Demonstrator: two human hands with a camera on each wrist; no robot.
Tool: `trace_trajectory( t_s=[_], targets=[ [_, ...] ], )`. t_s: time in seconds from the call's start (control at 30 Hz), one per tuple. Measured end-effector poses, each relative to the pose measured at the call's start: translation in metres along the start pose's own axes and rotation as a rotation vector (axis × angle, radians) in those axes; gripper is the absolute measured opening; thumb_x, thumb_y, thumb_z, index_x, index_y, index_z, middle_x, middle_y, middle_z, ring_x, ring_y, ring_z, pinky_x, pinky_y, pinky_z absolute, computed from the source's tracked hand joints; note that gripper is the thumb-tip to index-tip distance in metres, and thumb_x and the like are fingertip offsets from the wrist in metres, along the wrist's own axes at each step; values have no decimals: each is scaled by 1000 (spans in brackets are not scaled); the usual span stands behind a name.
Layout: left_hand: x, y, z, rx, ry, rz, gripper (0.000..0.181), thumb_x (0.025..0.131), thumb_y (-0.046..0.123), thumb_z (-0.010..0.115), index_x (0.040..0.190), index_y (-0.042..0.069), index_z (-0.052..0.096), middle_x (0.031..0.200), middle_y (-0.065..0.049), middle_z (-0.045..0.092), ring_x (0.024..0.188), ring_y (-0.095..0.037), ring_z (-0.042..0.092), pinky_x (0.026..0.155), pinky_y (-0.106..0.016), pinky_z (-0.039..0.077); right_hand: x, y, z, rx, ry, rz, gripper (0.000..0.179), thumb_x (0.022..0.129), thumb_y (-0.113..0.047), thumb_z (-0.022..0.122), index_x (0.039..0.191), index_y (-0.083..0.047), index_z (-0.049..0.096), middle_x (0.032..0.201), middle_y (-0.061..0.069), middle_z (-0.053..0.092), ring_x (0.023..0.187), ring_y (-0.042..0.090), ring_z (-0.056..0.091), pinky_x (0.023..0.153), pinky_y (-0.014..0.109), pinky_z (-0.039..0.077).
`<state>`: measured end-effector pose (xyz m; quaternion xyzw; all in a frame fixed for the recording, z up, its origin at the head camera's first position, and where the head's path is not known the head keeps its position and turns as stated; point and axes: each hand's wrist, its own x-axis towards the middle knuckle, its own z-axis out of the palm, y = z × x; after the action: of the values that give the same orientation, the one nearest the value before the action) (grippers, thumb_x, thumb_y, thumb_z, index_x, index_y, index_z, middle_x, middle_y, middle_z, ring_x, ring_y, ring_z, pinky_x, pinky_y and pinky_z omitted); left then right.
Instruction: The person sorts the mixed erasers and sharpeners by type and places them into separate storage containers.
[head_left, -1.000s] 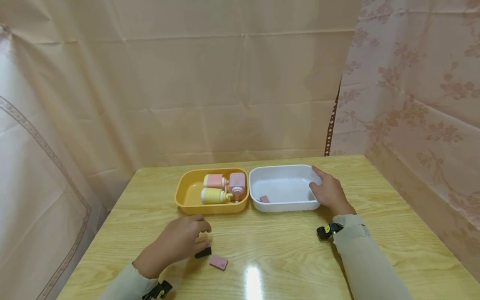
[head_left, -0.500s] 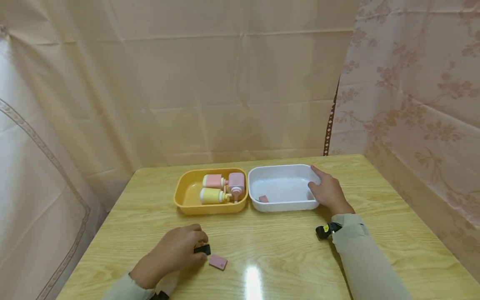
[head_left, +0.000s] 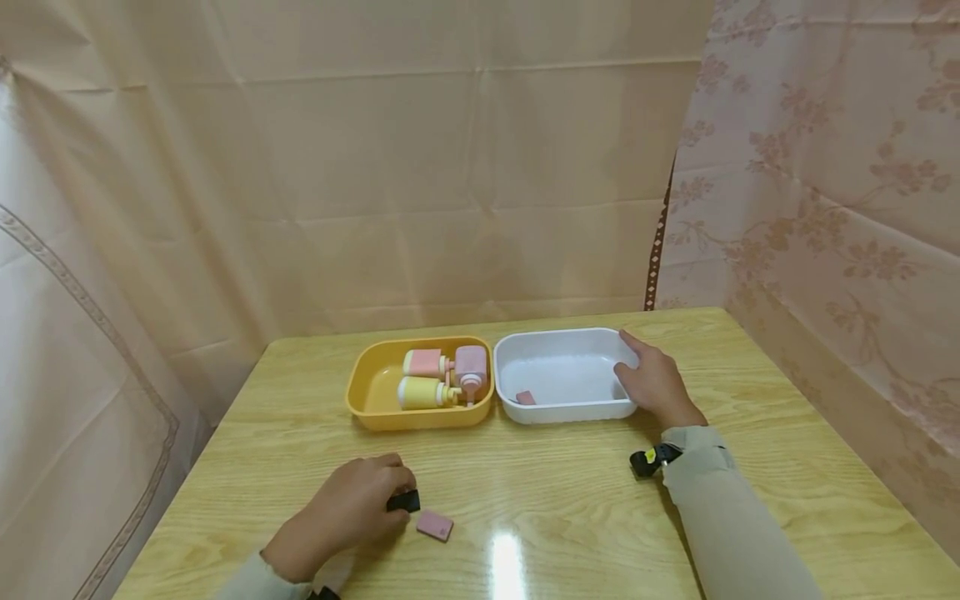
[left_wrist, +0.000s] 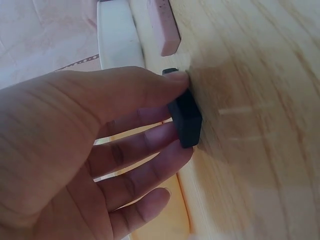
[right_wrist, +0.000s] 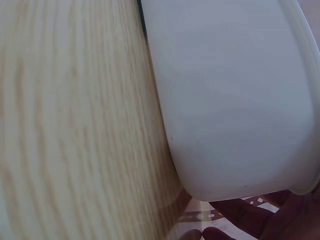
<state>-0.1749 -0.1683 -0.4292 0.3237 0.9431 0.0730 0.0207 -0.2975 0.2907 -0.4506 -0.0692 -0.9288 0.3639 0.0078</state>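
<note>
At the front of the table my left hand (head_left: 352,508) pinches a small black rectangular block (left_wrist: 186,117), thumb on one side and fingertips on the other. The block is low, close over the wood. Beside it lies a flat pink block (head_left: 435,525) with small dark markings, apart from the hand. My right hand (head_left: 660,383) grips the right end of a white plastic bin (head_left: 570,412), thumb over the rim. In the right wrist view the fingers curl round the end of the white bin (right_wrist: 235,100). A small pink piece (head_left: 525,398) lies inside its near left corner.
A yellow bin (head_left: 367,408) stands against the left end of the white one. It holds a pink pump bottle (head_left: 425,363), a yellow pump bottle (head_left: 422,392) and a mauve pump bottle (head_left: 471,363), all lying down. Curtains hang behind and beside the wooden table (head_left: 570,500).
My left hand has come down and closed its thumb and fingers on the black block. The right hand stays on the white bin.
</note>
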Motion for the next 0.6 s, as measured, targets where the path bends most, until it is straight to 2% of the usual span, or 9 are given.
trace_trajectory(
  t_s=[0.33,0.6],
  targets=[
    [2,0,-2,19,25,53,17,79,21,88,91,20,76,89,9,67,74,-2,58,67,-29,51,0,-1,-1,5,-1,0,70,104,-24,52,166,-18,21,168,23,26,152,50,30,117,66,31],
    [8,-1,-6,52,63,78,21,78,26,90,93,20,77,90,9,69,76,-2,60,69,-31,54,0,-1,-1,5,-6,7,70,104,-25,51,166,-19,20,168,23,24,152,50,28,118,66,29]
  ],
)
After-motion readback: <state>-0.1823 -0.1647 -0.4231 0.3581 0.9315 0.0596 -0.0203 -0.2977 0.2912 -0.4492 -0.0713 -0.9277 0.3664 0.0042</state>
